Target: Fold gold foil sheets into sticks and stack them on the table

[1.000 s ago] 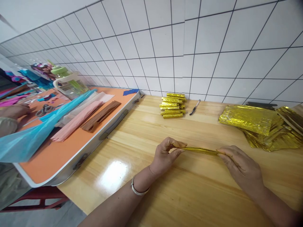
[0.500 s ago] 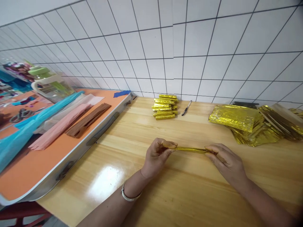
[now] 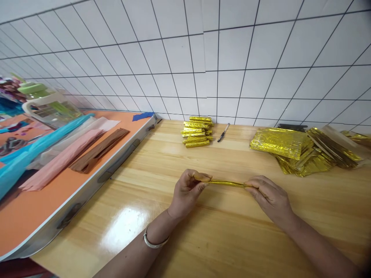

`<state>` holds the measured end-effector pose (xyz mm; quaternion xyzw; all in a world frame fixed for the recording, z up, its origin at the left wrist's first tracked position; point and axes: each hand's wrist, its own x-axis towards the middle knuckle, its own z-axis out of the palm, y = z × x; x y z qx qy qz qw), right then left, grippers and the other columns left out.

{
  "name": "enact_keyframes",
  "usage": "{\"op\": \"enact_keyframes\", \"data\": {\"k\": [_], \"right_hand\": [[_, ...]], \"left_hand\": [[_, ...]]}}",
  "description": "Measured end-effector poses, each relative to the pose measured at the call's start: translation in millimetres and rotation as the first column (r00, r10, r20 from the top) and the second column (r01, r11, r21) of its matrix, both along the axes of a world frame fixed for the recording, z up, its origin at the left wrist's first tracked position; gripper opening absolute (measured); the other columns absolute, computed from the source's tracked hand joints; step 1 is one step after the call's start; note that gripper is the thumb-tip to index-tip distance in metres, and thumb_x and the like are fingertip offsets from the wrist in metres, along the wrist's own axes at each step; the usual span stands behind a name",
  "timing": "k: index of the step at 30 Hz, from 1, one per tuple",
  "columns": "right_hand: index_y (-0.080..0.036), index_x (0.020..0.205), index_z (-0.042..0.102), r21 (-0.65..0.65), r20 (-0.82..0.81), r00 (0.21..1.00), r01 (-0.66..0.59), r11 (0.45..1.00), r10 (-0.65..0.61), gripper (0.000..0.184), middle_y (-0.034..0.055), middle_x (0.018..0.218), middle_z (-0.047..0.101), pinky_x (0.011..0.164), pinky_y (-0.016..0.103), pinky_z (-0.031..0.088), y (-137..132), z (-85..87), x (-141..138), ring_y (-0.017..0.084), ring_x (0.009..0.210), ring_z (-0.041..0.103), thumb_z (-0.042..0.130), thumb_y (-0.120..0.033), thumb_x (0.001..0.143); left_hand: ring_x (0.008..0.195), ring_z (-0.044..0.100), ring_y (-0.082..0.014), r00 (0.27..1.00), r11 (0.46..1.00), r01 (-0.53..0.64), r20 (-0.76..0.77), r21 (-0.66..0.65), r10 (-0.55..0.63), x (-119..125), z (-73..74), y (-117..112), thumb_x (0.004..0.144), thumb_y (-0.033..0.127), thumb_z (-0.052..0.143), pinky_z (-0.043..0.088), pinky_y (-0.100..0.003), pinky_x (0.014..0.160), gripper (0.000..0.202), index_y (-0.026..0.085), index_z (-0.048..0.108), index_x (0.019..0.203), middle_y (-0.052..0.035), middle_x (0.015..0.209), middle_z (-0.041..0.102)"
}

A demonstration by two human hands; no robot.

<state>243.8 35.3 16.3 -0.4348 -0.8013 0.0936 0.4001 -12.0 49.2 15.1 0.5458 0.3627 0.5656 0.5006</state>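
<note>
A narrow strip of gold foil (image 3: 227, 183) stretches level between my two hands, above the wooden table. My left hand (image 3: 189, 191) pinches its left end between thumb and fingers. At the other end, my right hand (image 3: 268, 195) grips it the same way. The fingertips hide both ends of the strip. Beyond my hands, small gold foil rolls (image 3: 197, 132) lie in a stack close to the wall. Farther right is a flat pile of gold foil sheets (image 3: 276, 143), with crumpled and fringed pieces under and beside it.
A pen (image 3: 223, 133) lies right of the rolls. On the left, an orange board with a metal edge (image 3: 87, 193) carries brown (image 3: 100, 150), pink (image 3: 62, 160) and blue crepe paper (image 3: 43, 148). A clear jug with a green lid (image 3: 52, 102) stands behind them. A tiled wall (image 3: 174, 58) closes off the back.
The view has shifted slightly, so the table and its things appear a little farther left. Both hands keep their pinch on the foil strip, with almost the same pose.
</note>
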Motion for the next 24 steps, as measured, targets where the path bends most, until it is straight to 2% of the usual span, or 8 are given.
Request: {"op": "enact_keyframes", "data": {"k": [3,5,9,12,18,24], "right_hand": [[-0.024,0.097,0.059,0.009,0.033,0.999,-0.004,1.0,0.004,0.015,0.0033,0.087,0.063,0.069,0.029,0.05,1,-0.3,3,0.016,0.081,0.06,0.054,-0.015,0.085],[-0.023,0.099,0.059,0.031,0.089,0.995,-0.036,0.999,0.033,0.018,0.004,0.089,0.063,0.07,0.029,0.05,3,-1.3,6,0.016,0.082,0.059,0.054,-0.013,0.084],[-0.02,0.099,0.061,0.166,0.219,0.972,-0.124,0.978,0.086,0.021,0.0055,0.09,0.064,0.074,0.031,0.049,12,-7.4,14,0.017,0.084,0.058,0.057,-0.008,0.081],[-0.018,0.096,0.062,0.21,0.315,0.946,-0.149,0.966,0.077,0.018,0.0057,0.089,0.065,0.075,0.032,0.048,16,-14.2,20,0.017,0.084,0.057,0.055,-0.007,0.083],[-0.015,0.099,0.061,0.098,0.577,0.795,-0.296,0.95,0.188,0.022,0.0091,0.096,0.064,0.075,0.033,0.046,6,-16.1,26,0.019,0.09,0.055,0.044,-0.007,0.089],[-0.016,0.094,0.061,-0.006,0.638,0.745,-0.247,0.969,0.194,0.025,0.0084,0.097,0.062,0.074,0.034,0.046,-5,-10.8,21,0.019,0.09,0.053,0.039,-0.007,0.09]], "left_hand": [[0.092,0.064,-0.0178,0.999,1.0,0.006,-0.051,0.014,-0.005,-2,-1.7,1,0.079,0.018,0.066,0.052,-0.033,0.083,0.015,0.017,0.053,0.086,-0.0052,0.091,0.067],[0.091,0.062,-0.0176,0.987,0.996,-0.006,-0.162,0.088,0.02,-5,-4.1,3,0.08,0.018,0.064,0.05,-0.033,0.082,0.01,0.017,0.056,0.086,-0.0056,0.091,0.065],[0.082,0.057,-0.0156,0.889,0.947,0.031,-0.441,0.321,0.12,-10,-10.5,16,0.082,0.013,0.058,0.047,-0.03,0.077,0.006,0.018,0.061,0.085,-0.0044,0.083,0.061],[0.078,0.055,-0.0145,0.825,0.913,0.099,-0.546,0.397,0.148,-12,-15.1,26,0.082,0.01,0.054,0.045,-0.028,0.073,0.011,0.018,0.061,0.084,-0.0024,0.078,0.061],[0.076,0.054,-0.0133,0.652,0.893,0.312,-0.757,0.325,0.048,-12,-23.3,29,0.083,0.011,0.053,0.042,-0.024,0.069,0.009,0.018,0.058,0.081,-0.0014,0.077,0.06],[0.08,0.054,-0.014,0.493,0.88,0.41,-0.87,0.24,0.008,-13,-16.6,22,0.085,0.012,0.051,0.042,-0.023,0.07,0.009,0.018,0.057,0.085,-0.0019,0.08,0.06]]}}
